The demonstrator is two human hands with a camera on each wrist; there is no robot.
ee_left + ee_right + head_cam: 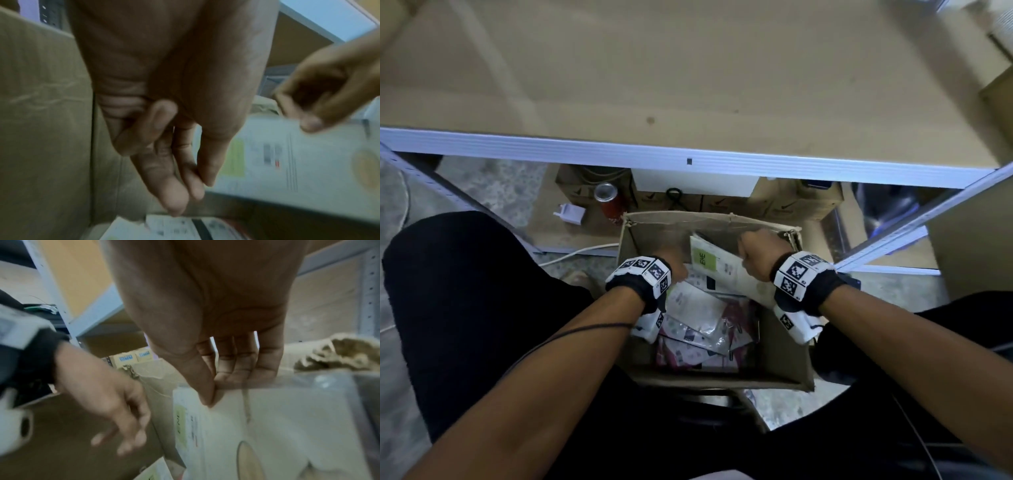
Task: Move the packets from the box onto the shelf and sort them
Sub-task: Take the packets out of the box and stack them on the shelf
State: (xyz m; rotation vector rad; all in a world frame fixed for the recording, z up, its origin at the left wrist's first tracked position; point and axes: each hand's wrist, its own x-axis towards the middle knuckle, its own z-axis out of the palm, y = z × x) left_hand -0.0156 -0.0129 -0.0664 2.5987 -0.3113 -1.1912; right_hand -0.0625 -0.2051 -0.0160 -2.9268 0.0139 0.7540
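Note:
An open cardboard box (784, 346) stands on the floor between my knees, holding several packets (698, 320) in white, clear and pink wrapping. My right hand (748, 248) pinches the upper edge of a large white packet with a green label (717, 262), which is raised and tilted above the pile. In the right wrist view, thumb and fingers (213, 391) clamp that packet (287, 426). My left hand (675, 268) reaches down into the box's left side with loose fingers (179, 194) and holds nothing. The shelf board (688, 85) lies ahead, bare.
The shelf's white metal rail (619, 150) crosses just beyond the box. Beneath it stand a red can (610, 202), a white adapter (570, 213) with a cable, and small cardboard boxes (798, 202). Angled metal uprights (914, 226) flank the box.

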